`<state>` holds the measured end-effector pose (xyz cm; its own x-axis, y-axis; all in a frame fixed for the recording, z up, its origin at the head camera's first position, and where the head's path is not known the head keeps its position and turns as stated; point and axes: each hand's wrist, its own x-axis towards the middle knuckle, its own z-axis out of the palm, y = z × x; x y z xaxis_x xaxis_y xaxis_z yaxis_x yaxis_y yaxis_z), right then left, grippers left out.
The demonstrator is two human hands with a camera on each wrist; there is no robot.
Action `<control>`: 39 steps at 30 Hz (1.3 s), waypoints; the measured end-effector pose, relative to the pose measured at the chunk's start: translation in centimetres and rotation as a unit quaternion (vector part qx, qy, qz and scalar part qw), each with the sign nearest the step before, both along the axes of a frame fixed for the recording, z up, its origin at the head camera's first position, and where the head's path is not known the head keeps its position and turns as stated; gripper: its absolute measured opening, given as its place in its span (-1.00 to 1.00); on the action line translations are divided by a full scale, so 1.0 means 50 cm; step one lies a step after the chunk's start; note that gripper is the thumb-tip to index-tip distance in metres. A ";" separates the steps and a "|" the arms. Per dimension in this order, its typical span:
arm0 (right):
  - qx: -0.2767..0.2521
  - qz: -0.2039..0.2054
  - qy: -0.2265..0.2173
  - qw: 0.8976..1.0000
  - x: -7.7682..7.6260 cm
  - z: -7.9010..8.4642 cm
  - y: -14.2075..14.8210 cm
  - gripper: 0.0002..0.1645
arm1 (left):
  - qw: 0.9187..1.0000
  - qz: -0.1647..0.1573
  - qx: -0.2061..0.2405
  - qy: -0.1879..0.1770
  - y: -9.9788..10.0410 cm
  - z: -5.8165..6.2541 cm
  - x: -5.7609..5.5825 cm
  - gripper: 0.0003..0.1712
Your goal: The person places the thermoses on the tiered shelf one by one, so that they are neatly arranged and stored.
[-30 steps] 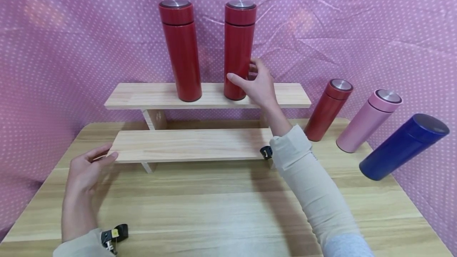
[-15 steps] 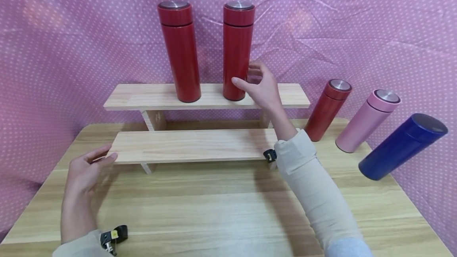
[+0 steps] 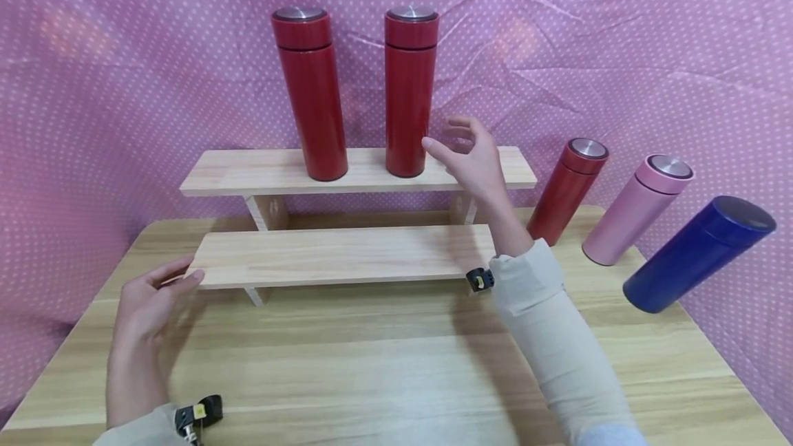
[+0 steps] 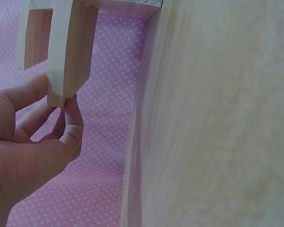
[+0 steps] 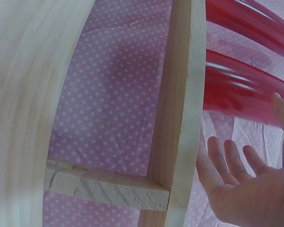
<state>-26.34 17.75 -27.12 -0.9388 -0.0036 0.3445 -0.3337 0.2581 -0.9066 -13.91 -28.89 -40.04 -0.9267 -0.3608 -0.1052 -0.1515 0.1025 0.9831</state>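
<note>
My left hand [image 3: 149, 305] pinches the left end of the lower board of a two-tier wooden shelf [image 3: 347, 253]. In the left wrist view the thumb lies on one face of that board end [image 4: 61, 61] and the fingers touch its other side. My right hand [image 3: 477, 164] is just right of a tall red thermos bottle [image 3: 409, 102], fingers spread and apart from it. That bottle stands upright on the upper board, to the right of another tall red thermos bottle [image 3: 312, 102]. The right wrist view shows the spread fingers beside the nearer red bottle [image 5: 241, 87].
On the table [image 3: 372, 363], right of the shelf, stand a shorter red thermos [image 3: 566, 191], a pink thermos [image 3: 638, 212] and a blue thermos [image 3: 700, 253]. A pink dotted cloth [image 3: 217, 54] hangs behind and at the sides.
My right hand has let go of the right red thermos bottle and moved away to the right and slightly down. The left hand has stayed on the shelf's lower board.
</note>
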 end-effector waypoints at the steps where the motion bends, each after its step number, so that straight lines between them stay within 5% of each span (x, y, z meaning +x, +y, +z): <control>1: -0.005 0.001 0.001 1.000 0.001 -0.001 0.002 -0.15 | 1.000 0.000 0.001 0.000 -0.001 0.000 0.000 -0.50; 18: -0.088 0.003 0.003 0.996 0.027 -0.005 0.053 -0.31 | 1.000 0.002 0.004 0.004 0.004 -0.002 -0.005 -0.47; 39: -0.126 -0.083 0.011 0.989 0.058 -0.049 0.157 -0.43 | 0.999 -0.011 -0.033 -0.007 -0.001 -0.007 -0.006 -0.33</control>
